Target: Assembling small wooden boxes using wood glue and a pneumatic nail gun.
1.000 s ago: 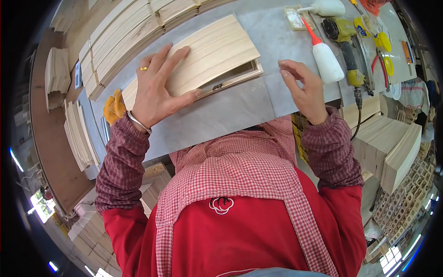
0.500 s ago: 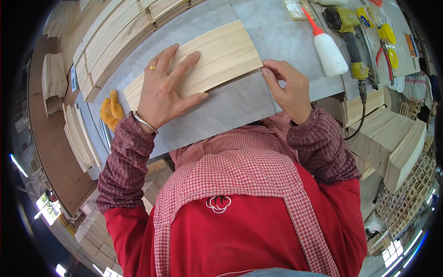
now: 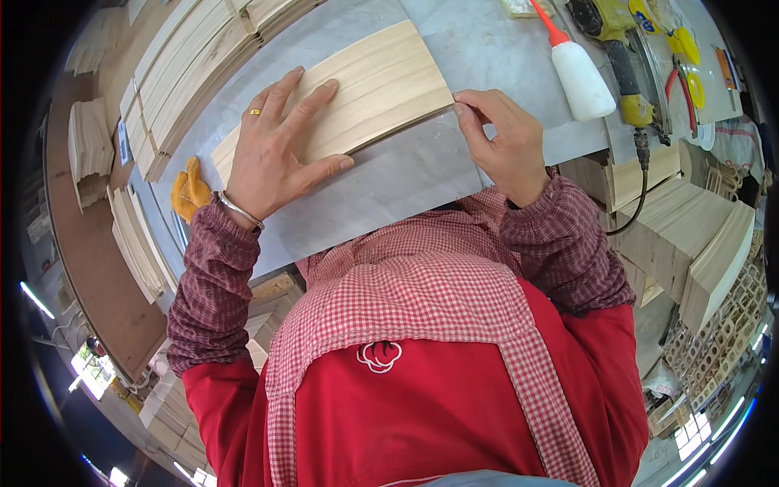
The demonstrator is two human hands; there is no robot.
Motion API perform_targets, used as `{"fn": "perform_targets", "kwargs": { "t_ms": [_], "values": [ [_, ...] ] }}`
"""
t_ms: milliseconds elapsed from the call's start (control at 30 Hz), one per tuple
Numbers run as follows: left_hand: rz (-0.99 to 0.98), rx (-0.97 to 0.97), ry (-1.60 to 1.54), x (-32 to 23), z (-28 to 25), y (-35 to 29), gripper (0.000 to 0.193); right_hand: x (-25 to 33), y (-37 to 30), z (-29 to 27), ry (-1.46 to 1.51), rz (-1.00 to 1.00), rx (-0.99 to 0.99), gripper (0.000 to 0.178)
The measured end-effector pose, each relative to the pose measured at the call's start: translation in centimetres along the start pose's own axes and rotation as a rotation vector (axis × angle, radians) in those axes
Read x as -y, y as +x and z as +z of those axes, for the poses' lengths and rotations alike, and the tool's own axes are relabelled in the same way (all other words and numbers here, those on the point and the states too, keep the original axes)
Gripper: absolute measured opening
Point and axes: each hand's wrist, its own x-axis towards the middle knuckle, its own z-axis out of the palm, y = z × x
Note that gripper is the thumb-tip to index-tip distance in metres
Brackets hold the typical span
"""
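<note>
A pale wooden board (image 3: 377, 85) lies aslant on the grey tabletop. My left hand (image 3: 280, 150), with a ring and a bracelet, rests flat across the board's left part, fingers and thumb spread. At the board's right near corner, the thumb and index finger of my right hand (image 3: 507, 142) are pinched together on the edge. The fingertips hide exactly how much of the corner is between them.
Stacked wooden boards (image 3: 195, 69) stand at the back left, beside a yellow-orange glove (image 3: 190, 191). To the right are a white glue bottle (image 3: 583, 81) with a red nozzle, a nail gun (image 3: 621, 69) with a hose, and red-handled pliers (image 3: 682, 89). More wood blocks (image 3: 677, 223) are stacked lower right.
The board and both hands appear slightly further left and up in the picture, as does most of the tabletop. The hands keep the same pose on the board.
</note>
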Motion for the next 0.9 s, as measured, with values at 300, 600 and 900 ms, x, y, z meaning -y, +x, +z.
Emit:
{"fn": "perform_targets", "kwargs": {
  "t_ms": [300, 600, 900],
  "values": [
    [0.002, -0.013, 0.013, -0.1, 0.3, 0.0, 0.077, -0.2, -0.2, 0.2, -0.155, -0.099, 0.001, 0.022],
    [0.002, -0.016, -0.044, -0.7, 0.4, 1.1, 0.078, 0.0, 0.0, 0.2, -0.219, -0.185, -0.038, 0.026],
    [0.031, 0.01, -0.051, -1.1, 0.1, 1.8, 0.078, -0.1, -0.3, 0.1, -0.18, -0.138, -0.028, 0.027]
  ]
}}
